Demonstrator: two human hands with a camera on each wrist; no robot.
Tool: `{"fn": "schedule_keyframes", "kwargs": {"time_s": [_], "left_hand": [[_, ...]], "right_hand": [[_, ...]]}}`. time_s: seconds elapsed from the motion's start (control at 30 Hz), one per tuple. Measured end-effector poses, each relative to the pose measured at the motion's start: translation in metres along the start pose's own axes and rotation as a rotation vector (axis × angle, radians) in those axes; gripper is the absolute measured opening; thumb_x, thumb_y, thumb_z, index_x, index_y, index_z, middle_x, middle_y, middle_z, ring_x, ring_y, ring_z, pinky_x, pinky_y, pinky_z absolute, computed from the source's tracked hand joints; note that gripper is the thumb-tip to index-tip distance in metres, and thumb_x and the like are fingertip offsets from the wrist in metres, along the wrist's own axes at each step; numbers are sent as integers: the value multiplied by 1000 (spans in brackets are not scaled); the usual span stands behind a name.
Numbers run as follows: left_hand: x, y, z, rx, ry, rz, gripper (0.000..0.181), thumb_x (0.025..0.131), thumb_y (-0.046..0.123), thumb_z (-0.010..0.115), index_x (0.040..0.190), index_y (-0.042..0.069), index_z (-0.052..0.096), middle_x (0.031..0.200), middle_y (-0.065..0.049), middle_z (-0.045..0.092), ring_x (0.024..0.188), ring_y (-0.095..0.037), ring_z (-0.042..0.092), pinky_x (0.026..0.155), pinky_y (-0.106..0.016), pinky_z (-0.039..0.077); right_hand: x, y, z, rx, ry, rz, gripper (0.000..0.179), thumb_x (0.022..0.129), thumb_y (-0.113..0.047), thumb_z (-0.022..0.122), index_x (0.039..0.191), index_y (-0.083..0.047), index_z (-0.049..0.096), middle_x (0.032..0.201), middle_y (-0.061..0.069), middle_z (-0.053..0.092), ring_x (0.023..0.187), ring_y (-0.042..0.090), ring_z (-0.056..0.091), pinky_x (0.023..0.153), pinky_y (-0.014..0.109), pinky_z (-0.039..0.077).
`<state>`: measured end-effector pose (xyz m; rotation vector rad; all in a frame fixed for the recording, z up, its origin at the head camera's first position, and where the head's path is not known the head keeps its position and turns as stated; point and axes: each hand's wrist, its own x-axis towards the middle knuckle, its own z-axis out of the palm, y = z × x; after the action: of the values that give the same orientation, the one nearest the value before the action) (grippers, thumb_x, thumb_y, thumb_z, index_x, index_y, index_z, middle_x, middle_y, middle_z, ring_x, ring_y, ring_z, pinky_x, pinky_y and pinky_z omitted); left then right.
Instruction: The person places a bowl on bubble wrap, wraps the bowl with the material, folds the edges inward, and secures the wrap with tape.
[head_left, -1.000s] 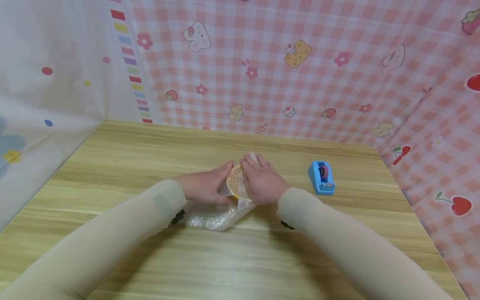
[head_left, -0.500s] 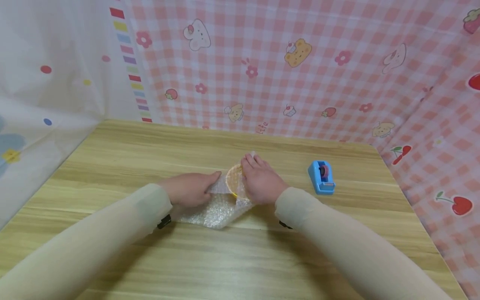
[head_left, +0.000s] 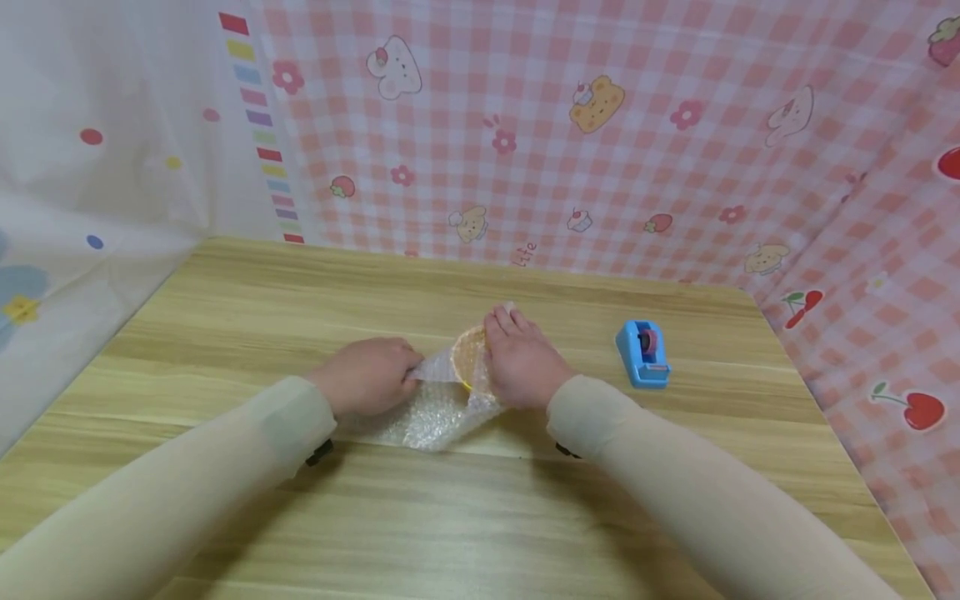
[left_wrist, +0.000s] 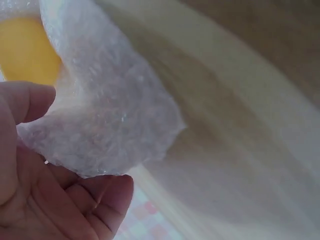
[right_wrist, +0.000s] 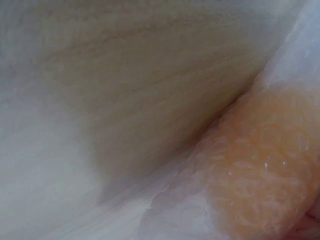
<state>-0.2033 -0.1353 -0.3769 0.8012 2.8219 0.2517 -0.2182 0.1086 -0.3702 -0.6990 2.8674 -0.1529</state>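
A round yellow-orange object lies partly covered by bubble wrap near the middle of the table; its kind cannot be told. My left hand pinches a loose flap of the wrap to the left of it. In the left wrist view the flap passes between thumb and fingers, and a smooth bare patch of the yellow object shows. Fingers extended, my right hand presses on the wrapped right side. Bubbles cover the orange surface in the right wrist view, where only a sliver of hand appears.
A blue tape dispenser with a roll of tape stands right of my right hand on the wooden table. Pink checked cloth hangs behind and at the right, and a pale dotted sheet at the left.
My left hand has moved left from beside the yellow object and now pinches the wrap's flap, drawing it out leftward. My right hand stays nearly in place on the wrapped object.
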Motion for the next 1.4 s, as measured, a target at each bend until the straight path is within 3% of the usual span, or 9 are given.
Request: {"fn": "schedule_keyframes", "kwargs": {"time_s": [0.23,0.63,0.8,1.03,1.2,1.4], "left_hand": [[-3,-3,-4,-76,-26,-59,25,105,20,54,90,17,74,85,1,72,78,-15,64,88,-45,58],[-7,-20,0,-236,-74,-134,18,107,21,53,97,16,68,83,1,67,74,-16,62,75,-35,55],[-9,-26,-1,-281,-116,-122,15,103,29,64,97,16,66,83,1,66,72,-16,60,67,-32,52],[-10,-31,-5,-347,-172,-110,23,89,31,81,96,14,66,80,1,62,72,-16,56,65,-32,48],[-11,-32,-8,-367,-213,-93,23,86,29,83,95,14,68,79,2,60,71,-15,54,66,-31,46],[-14,-32,-12,-425,-272,-79,26,85,26,83,104,13,72,82,1,67,69,-13,59,64,-28,51]], "right_hand": [[-1,-1,0,16,20,16,63,114,-29,33,165,5,18,175,24,13,164,37,9,133,53,15],[-2,-4,-1,27,9,45,63,114,-28,31,166,5,17,175,24,12,165,36,7,133,52,13],[-2,-5,-1,38,2,55,63,114,-28,31,166,4,17,176,23,11,165,36,7,133,52,13],[-2,-5,-1,34,-2,60,62,114,-28,30,166,4,16,176,22,11,165,35,6,133,52,13],[-1,-5,-1,30,-7,68,62,114,-28,30,167,3,16,176,21,10,165,34,6,134,51,13],[-1,-4,0,21,3,62,63,114,-28,30,166,4,17,176,22,11,165,34,7,133,52,14]]}}
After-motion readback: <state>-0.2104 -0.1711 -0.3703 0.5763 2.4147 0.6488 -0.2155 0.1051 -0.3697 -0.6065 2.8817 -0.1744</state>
